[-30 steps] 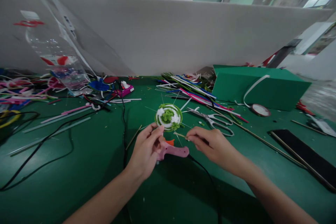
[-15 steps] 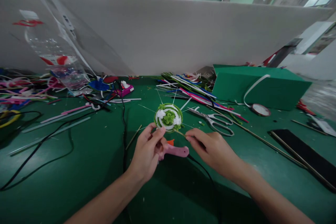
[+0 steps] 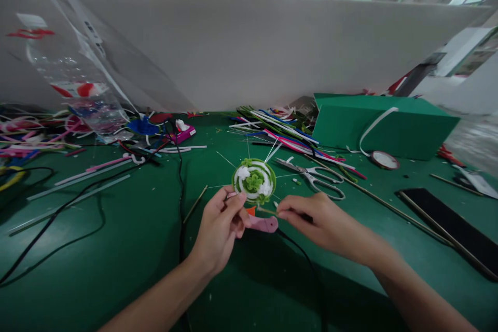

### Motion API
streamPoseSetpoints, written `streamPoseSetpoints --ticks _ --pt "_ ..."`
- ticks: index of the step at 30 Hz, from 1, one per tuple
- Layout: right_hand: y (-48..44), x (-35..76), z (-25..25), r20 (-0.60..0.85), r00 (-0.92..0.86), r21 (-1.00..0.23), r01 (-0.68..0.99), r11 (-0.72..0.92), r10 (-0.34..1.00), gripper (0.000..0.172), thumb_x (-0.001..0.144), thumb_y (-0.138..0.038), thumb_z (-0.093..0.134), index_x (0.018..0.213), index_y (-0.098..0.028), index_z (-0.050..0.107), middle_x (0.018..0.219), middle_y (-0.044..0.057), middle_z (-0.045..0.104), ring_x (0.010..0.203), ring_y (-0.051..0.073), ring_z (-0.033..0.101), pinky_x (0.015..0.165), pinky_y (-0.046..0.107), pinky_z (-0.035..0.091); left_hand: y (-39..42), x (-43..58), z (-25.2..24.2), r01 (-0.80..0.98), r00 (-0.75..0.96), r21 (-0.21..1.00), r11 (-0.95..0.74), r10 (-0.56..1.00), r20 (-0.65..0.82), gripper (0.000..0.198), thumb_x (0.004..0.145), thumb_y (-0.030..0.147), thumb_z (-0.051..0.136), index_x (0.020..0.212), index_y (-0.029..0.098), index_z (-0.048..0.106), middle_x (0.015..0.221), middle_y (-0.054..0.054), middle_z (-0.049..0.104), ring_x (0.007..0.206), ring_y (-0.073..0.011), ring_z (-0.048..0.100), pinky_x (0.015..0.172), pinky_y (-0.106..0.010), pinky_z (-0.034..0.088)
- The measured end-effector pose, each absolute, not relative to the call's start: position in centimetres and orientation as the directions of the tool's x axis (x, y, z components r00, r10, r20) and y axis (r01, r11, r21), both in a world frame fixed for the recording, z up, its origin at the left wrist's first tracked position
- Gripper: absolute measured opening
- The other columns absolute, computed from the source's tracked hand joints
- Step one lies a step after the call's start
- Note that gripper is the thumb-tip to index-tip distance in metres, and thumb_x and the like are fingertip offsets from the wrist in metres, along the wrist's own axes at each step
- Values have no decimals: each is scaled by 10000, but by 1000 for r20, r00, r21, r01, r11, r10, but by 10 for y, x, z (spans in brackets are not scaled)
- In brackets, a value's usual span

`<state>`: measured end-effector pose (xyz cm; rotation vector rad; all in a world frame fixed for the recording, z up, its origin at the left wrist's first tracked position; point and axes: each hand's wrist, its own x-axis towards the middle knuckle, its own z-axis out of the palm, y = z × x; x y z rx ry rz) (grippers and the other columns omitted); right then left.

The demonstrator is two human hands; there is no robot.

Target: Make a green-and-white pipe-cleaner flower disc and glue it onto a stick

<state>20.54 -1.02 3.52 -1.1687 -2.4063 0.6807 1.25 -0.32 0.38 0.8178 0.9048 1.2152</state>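
Observation:
My left hand (image 3: pixel 221 218) pinches the lower left rim of a round disc (image 3: pixel 254 181) of coiled green and white fuzzy stems. A green flower shape sits at its centre, with white tufts around it, and thin clear strands stick out from its edge. My right hand (image 3: pixel 311 218) is closed on a thin brownish stick (image 3: pixel 267 211), whose tip lies just below the disc's lower edge; contact there is hard to judge. Under my left hand is a pink glue gun (image 3: pixel 265 224) with an orange part, partly hidden by my fingers.
Scissors (image 3: pixel 319 176) lie right of the disc, behind them a pile of coloured fuzzy stems (image 3: pixel 288 140). A green box (image 3: pixel 385 124), a tape roll (image 3: pixel 384 160) and a black phone-like slab (image 3: pixel 447 231) are at right. A plastic bottle (image 3: pixel 78 88) stands left, near black cables (image 3: pixel 180 181).
The disc has turned and shifted slightly right and down, its strands pointing other ways. The stick's tip has dropped from the disc's edge to just below it. The view has shifted a little.

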Motion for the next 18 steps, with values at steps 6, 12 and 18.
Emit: streamPoseSetpoints --ticks 6,12,18 --pt "-12 206 40 72 -632 -625 574 528 772 195 901 -166 443 853 -209 626 609 -50 561 498 75 424 473 198 289 0 8 7 -458 73 877 144 990 -124 129 792 232 617 806 193 496 406 83 523 271 -18 355 302 -103 270" --pt "-9 205 33 231 -504 -614 588 526 832 186 912 -214 429 863 -205 609 688 -28 622 519 76 490 476 189 326 -1 8 8 -440 85 882 168 986 -146 123 798 219 611 793 200 489 405 75 536 288 -24 380 297 -88 263" --pt "-9 201 24 231 -470 -510 688 517 852 198 922 -253 413 956 -200 600 727 0 646 541 103 539 517 219 347 -4 10 8 -416 97 892 177 984 -150 119 795 212 615 799 179 501 411 63 537 319 -27 381 307 -89 279"
